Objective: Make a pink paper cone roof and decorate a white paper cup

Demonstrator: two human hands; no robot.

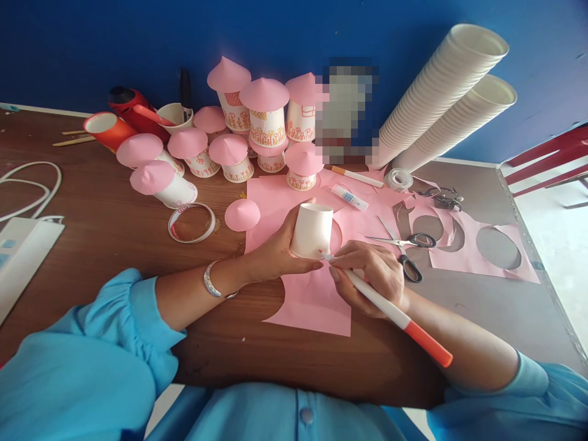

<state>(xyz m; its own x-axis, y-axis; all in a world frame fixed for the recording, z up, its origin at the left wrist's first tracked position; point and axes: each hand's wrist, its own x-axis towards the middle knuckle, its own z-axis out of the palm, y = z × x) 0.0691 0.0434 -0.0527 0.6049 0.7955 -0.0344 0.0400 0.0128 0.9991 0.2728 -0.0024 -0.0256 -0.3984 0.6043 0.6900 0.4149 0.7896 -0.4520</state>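
White paper [311, 231] forms the small cup in the person's left hand [279, 250], held narrower end up above the pink paper sheet [316, 306] at the middle of the table [215, 349]. The left fingers and thumb wrap around the cup's sides. Pinched in the right hand [371, 275], a white felt-tip marker [383, 302] with an orange end touches its tip to the cup near the lower edge, beside a small reddish mark.

Just left of the sheet lies a pink paper cone [242, 215]; farther left is a white ring [192, 222]. Beyond the hands, a glue stick [350, 197] and a second marker [362, 177] lie on pink paper. Black-handled scissors [407, 241], blades apart, rest right of them. Cone-topped cups [229, 150] with drawn flowers cluster behind, some stacked, and two tall cup stacks [436, 101] lean near the blue wall [138, 43].
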